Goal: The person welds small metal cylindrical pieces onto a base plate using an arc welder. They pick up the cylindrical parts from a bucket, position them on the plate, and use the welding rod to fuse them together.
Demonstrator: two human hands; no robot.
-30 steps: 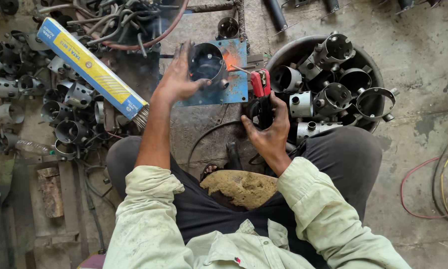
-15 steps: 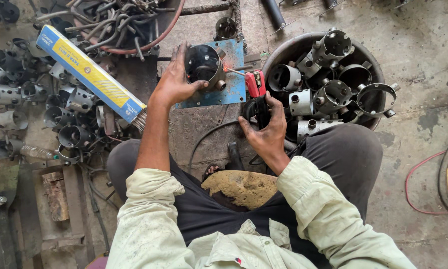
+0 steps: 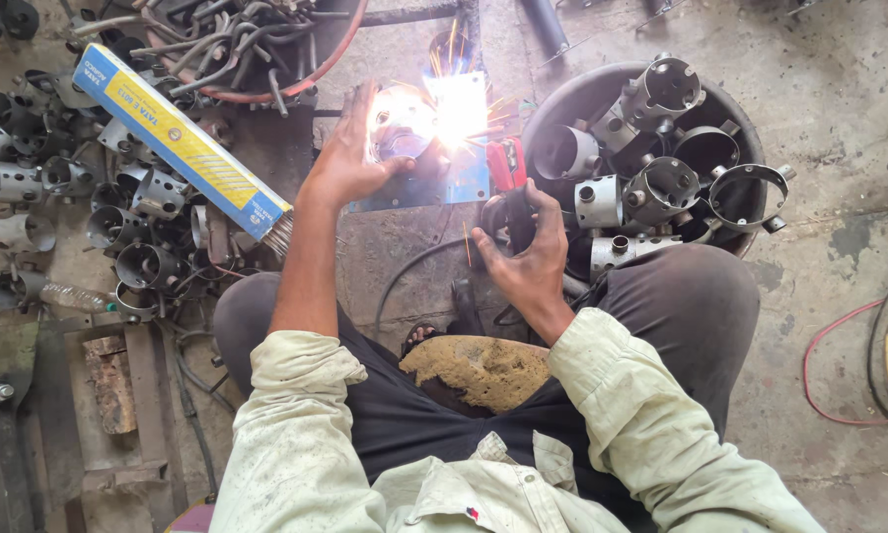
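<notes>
A welding arc has now struck: bright white glare and sparks burst where the red electrode holder [image 3: 508, 163], gripped closed in the right hand [image 3: 525, 252], meets the round metal ring [image 3: 402, 123] on the blue plate [image 3: 464, 178]. Earlier that spot showed only a small orange glow, so the weld is underway. The left hand [image 3: 350, 158] still presses spread fingers on the ring, steadying it beside the tub of metal cylinders [image 3: 661, 188].

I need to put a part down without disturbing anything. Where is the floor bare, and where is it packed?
Bare concrete lies right of the round tub of metal rings, up to the red cable. Crowded: the left side, with loose metal rings and the yellow-and-blue box, and the middle, where the left hand and right hand work at the blue plate.
</notes>
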